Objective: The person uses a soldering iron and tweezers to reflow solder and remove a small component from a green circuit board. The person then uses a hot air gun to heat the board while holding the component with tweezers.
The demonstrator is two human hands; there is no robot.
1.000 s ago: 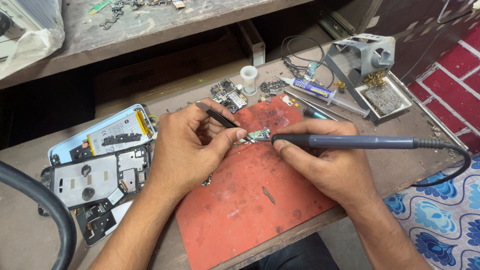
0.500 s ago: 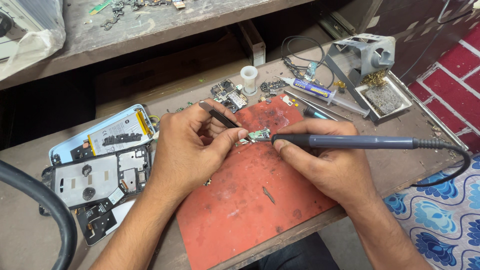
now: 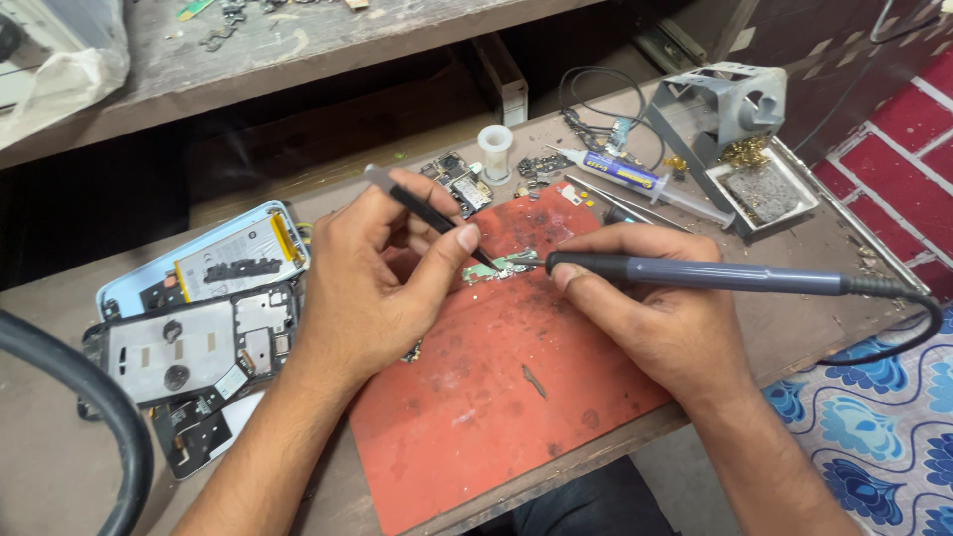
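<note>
My left hand grips black tweezers whose tips press on a small green circuit board lying on a red work mat. My right hand holds a grey soldering iron like a pen, its tip touching the same board from the right. The iron's black cord loops off to the right edge of the bench.
An opened phone with its light blue back shell and inner frames lies at the left. Behind the mat stand a small white pot, a syringe of paste, loose boards and a metal iron stand with tray. A thick black hose crosses the lower left.
</note>
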